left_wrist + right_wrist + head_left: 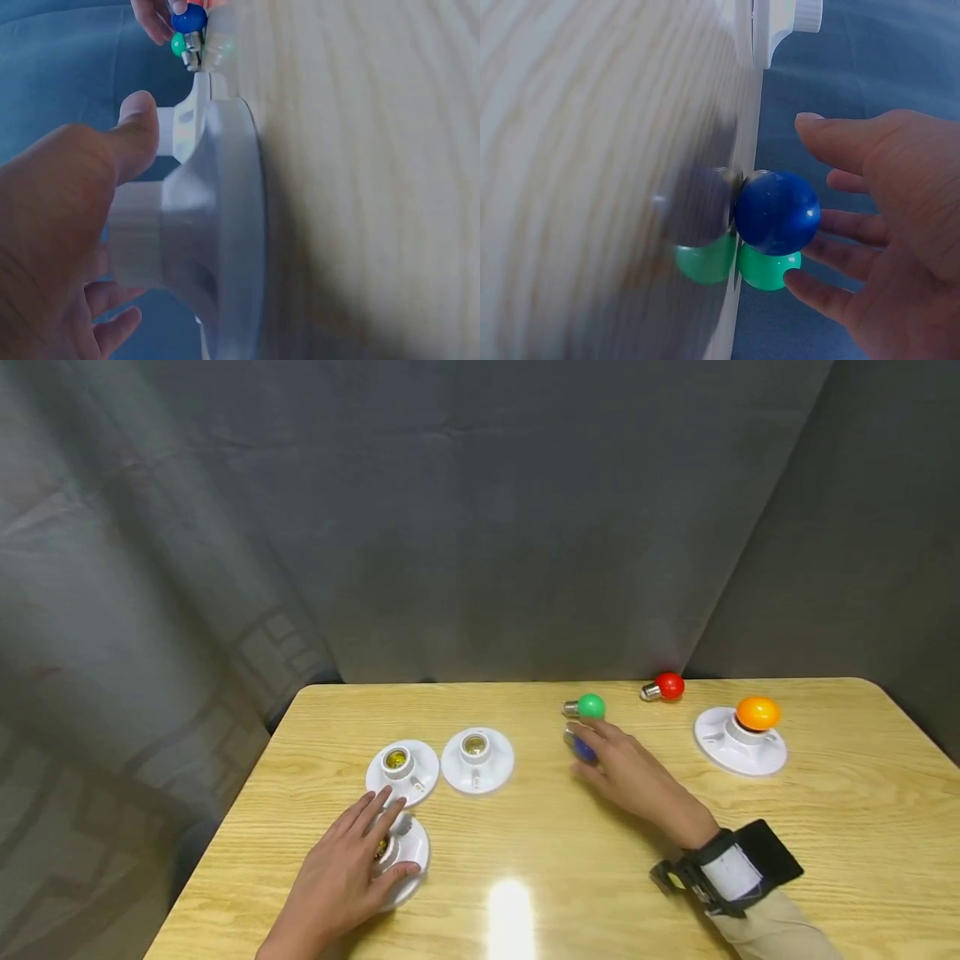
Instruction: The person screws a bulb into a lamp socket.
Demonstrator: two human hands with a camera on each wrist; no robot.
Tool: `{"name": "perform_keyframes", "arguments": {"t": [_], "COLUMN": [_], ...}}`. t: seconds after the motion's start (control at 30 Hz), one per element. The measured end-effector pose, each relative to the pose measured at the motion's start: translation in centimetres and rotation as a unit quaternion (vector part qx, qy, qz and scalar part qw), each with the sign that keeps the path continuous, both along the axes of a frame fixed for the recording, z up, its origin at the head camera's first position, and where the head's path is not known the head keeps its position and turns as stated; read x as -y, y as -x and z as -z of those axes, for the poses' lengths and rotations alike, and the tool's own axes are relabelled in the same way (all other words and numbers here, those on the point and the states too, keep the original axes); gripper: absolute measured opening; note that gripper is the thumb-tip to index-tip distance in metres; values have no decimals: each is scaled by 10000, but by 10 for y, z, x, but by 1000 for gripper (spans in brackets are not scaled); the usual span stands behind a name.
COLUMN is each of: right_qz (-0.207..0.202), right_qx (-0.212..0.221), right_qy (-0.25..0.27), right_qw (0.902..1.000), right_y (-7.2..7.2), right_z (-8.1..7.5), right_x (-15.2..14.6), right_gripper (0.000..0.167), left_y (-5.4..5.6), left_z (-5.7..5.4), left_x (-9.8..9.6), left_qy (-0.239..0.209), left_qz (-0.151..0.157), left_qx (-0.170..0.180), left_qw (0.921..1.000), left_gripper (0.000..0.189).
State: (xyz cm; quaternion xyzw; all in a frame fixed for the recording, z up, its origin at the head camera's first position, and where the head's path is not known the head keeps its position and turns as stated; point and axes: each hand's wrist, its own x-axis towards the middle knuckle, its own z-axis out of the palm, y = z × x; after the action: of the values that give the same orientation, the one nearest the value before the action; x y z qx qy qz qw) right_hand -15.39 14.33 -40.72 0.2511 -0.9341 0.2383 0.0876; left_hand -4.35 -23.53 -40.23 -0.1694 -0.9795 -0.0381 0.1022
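Observation:
My right hand reaches over a blue light bulb lying on the table. Its thumb stands apart from the bulb and the other fingers extend behind it; whether they touch it I cannot tell. Just beyond lies a green bulb, its metal screw base pointing left. My left hand is spread over the nearest white lamp socket, fingers fairly straight and partly hiding it. The left wrist view shows that socket flat on the wood, with the left thumb above its raised collar.
Two more white sockets without bulbs, one at the left and one beside it, stand beyond my left hand. A red bulb lies near the back edge. At the right, an orange bulb sits in a socket. A grey curtain hangs behind.

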Motion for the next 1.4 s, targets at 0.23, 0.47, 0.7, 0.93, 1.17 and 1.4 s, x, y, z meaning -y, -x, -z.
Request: {"name": "perform_keyframes", "arguments": {"t": [0.23,0.47,0.7,0.93,1.17,1.4], "right_qz": [-10,-5,-88,-113,-81,-112], "right_qx": [-57,-131,-11,-63,-121,-15], "right_qy": [-63,36,87,135,266,293], "right_qw": [10000,9999,9999,9998,9995,9995], "right_y": [2,4,4,5,4,3], "right_z": [2,4,3,3,3,0], "right_x": [1,-1,-3,-3,-3,-3], "right_gripper": [58,55,46,38,31,33], "left_y": [0,1,5,6,6,7], "left_z": [8,11,6,8,12,11], "left_x": [4,3,0,0,7,17], "left_qy": [-532,-1069,-1532,-1835,-2242,-2540], "left_qz": [-145,-660,-1015,-1001,-841,-703], "left_qx": [168,985,1737,1784,1450,1696], "left_qw": [9983,9872,9675,9615,9600,9496], "left_gripper": [78,75,76,75,76,64]}}
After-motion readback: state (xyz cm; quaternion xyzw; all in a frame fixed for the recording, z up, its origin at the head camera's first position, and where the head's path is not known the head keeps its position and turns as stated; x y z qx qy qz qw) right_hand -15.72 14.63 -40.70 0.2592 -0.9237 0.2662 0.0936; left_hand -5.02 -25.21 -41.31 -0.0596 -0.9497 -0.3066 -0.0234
